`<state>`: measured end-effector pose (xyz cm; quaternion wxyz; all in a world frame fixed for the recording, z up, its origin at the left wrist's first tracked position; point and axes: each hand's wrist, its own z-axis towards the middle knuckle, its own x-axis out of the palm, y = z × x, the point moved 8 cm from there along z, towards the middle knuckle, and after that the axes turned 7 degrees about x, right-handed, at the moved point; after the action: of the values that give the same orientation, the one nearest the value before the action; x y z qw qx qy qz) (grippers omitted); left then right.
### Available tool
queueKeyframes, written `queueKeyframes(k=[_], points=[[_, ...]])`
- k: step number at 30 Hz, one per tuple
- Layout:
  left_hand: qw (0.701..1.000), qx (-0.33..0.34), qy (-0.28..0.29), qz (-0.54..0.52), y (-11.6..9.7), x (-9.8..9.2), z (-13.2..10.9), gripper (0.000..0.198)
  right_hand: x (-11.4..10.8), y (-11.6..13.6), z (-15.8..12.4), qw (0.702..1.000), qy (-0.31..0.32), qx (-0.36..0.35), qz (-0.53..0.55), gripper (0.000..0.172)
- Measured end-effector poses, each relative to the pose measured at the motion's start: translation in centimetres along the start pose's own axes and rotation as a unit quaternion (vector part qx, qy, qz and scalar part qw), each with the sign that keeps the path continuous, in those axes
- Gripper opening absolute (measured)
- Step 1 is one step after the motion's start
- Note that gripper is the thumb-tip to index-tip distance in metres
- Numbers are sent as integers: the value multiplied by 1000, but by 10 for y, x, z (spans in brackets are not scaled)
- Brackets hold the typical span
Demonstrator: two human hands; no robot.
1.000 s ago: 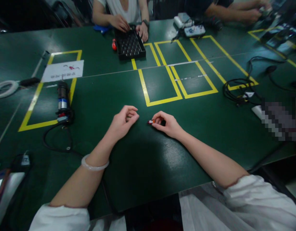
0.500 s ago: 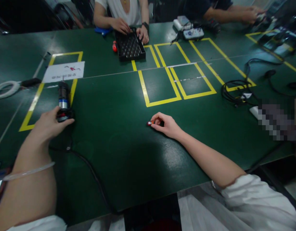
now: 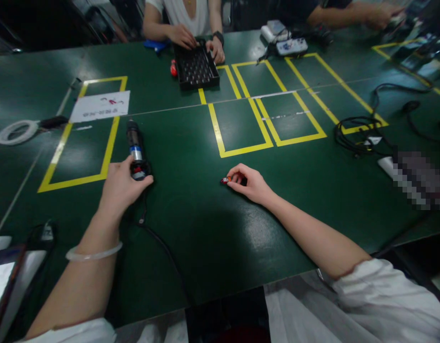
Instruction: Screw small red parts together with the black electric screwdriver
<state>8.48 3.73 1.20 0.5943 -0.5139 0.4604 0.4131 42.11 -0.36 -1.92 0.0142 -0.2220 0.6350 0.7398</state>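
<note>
My left hand (image 3: 124, 183) grips the near end of a dark cylindrical tool (image 3: 136, 146) with a silver and blue band, which lies right of the left yellow-taped rectangle. A black cable (image 3: 166, 247) runs from the tool towards the table's front edge. Near the middle of the table, my right hand (image 3: 249, 183) pinches a small red and orange object (image 3: 226, 180) between thumb and fingers, low over the green surface. The small object's details are too small to tell.
Across the table, a person's hands (image 3: 215, 49) are at a black tray (image 3: 197, 71) of small parts. A printed sheet (image 3: 100, 106) and a white coil (image 3: 16, 132) lie left. Coiled black cable (image 3: 352, 136) lies right, and a device (image 3: 7, 281) stands at the lower left.
My left hand has moved right with the cylindrical tool, out of the left taped rectangle. My right hand has stayed nearly in place with the small object.
</note>
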Motion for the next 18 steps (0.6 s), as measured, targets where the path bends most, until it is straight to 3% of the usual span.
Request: queueKeyframes(k=[3,7,11,15,18], points=[[1000,-2,1,-10,-44,12,-5,82,0,-3,1,1000,-5,2,9,15],[996,76,11,-42,-108,31,-8,81,-3,-5,1,999,-25,-5,25,21],[988,133,22,-76,-160,45,-12,79,-8,-1,-1,998,-53,-22,-4,13],[982,168,29,-86,-193,53,-16,77,-10,1,-3,997,-66,-35,-31,10],[979,181,28,-85,-203,55,-18,76,-8,3,-4,995,-60,-51,-55,13]])
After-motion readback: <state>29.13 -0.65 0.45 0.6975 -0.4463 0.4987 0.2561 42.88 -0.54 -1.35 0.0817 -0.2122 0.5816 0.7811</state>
